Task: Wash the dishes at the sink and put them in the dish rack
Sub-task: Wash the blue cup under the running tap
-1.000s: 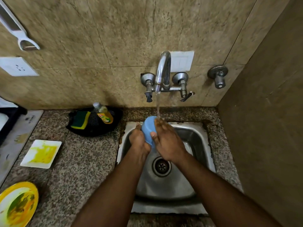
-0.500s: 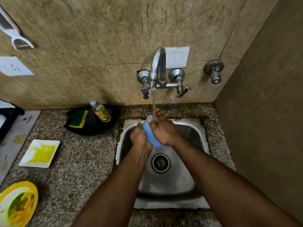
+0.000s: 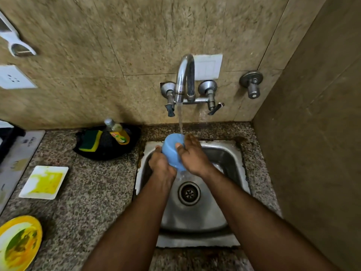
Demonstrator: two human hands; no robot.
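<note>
Both my hands hold a blue cup (image 3: pixel 172 151) over the steel sink (image 3: pixel 230 159), under the stream running from the wall tap (image 3: pixel 185 79). My left hand (image 3: pixel 163 166) is wrapped around the cup's lower left side, fingers curled closed on it; my right hand (image 3: pixel 192 156) lies against its right side, palm on the cup, fingers stretched flat up toward the water. The cup is tilted, its base turned up and back toward the tap, and water spills from below it toward the drain (image 3: pixel 189 193).

Far to the left of the sink, at the frame's bottom corner, a round yellow plate (image 3: pixel 18 242) streaked with food sits on the granite counter (image 3: pixel 93 192). Nearer the sink, a white square plate (image 3: pixel 44 182) smeared yellow lies flat on the same counter. Just left of the sink's back corner, against the wall, a black tray (image 3: pixel 109 145) carries a green-and-yellow sponge (image 3: pixel 90 143) and a soap bottle (image 3: pixel 117 132) lying tilted beside it. Right of the tap, a separate round valve (image 3: pixel 252 85) juts from the tiled wall, and the side wall closes in just beyond the sink's right rim.
</note>
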